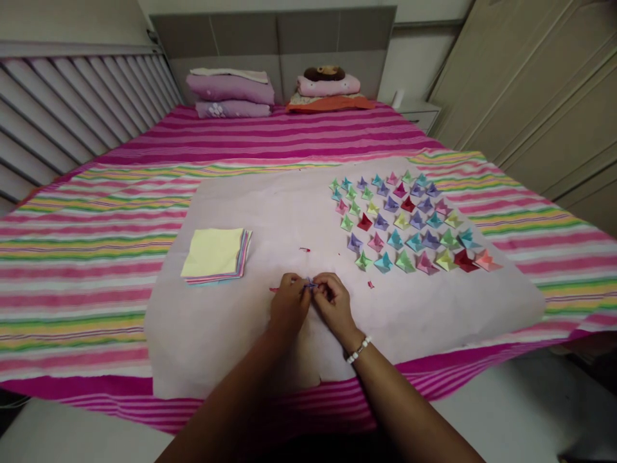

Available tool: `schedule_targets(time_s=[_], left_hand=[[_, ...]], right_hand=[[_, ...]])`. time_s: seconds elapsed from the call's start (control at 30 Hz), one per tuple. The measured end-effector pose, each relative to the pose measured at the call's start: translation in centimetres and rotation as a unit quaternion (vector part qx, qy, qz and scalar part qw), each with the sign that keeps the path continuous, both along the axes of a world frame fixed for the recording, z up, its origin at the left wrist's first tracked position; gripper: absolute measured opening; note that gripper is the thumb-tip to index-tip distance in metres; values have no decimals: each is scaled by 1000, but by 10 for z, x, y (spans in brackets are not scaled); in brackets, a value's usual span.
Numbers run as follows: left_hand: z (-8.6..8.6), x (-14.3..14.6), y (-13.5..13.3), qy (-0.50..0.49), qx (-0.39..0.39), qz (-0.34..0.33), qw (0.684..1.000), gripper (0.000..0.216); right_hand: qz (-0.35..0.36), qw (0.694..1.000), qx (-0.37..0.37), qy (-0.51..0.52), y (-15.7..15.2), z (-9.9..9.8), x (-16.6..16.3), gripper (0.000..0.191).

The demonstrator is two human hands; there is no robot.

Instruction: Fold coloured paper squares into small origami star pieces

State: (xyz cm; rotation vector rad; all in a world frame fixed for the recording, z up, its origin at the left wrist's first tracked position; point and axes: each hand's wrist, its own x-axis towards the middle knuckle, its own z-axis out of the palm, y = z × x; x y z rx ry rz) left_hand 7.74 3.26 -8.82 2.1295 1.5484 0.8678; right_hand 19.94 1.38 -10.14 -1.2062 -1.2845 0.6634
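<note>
Left hand: fingertips (289,302) gathered, pinching one side of the small blue paper piece (311,283).
Right hand: thumb and forefinger pinching the other side of it (333,301) – a two-sided grip, presumably to steady so small a part.
Blue paper piece: between both hands, just above the pale sheet (270,206), near its front edge; exact shape hidden by the fingers.
Pale sheet: spread over the striped bed cover (96,270), likely as a plain, flatter work surface.
Paper stack (214,251): left of the hands, yellow uppermost, probably kept within reach.
Folded figures (402,221): right side, in rough rows – apparently spaced to avoid crushing.
Red scraps (304,249): near the hands; nature unclear.
Bedside cabinet (418,118): drawer closed, contents not visible.
</note>
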Motion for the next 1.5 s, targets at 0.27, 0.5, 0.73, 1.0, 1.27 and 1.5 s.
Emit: schedule_targets(time_s=[0.27,0.5,0.73,1.0,1.27,1.5], left_hand=[[2,-4,-2,48,-7,1,999,19],[5,-4,-2,68,3,7,998,19],[0,-5,-1,100,30,14,994,22],[-11,-4,3,119,76,-11,990,22],[-25,-2,6,112,119,-23,986,30],[-28,-8,6,49,114,-22,992,27]], right_hand=[[1,1000,16,-20,0,-1,0,15],[6,1000,18,-21,0,-2,1,19],[8,999,5,-33,0,-2,0,20],[9,998,28,-55,1,-3,-1,22],[22,997,33,-72,6,-7,-4,26],[56,995,20,-81,7,-7,4,36]])
